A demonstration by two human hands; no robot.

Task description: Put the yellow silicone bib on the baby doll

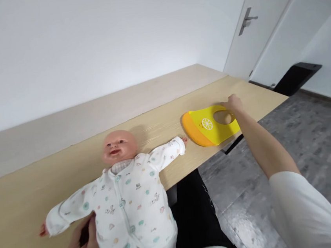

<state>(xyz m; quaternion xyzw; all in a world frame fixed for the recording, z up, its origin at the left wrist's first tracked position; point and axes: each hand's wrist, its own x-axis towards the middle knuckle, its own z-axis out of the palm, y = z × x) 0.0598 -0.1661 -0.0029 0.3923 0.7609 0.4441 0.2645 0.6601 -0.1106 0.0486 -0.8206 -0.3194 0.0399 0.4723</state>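
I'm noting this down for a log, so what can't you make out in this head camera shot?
The doll's lower body: cut off by the bottom edge of the head view.
The left hand's fingers: hidden behind the doll's suit.
The right hand's fingers: partly hidden at the bib, so any grip cannot be told.
The top of the door: cut off by the top edge.

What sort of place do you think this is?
Probably a plain training room or office: a baby doll in a printed sleepsuit lies on a long wood-grain desk, near a yellow silicone bib, with a white door beyond.
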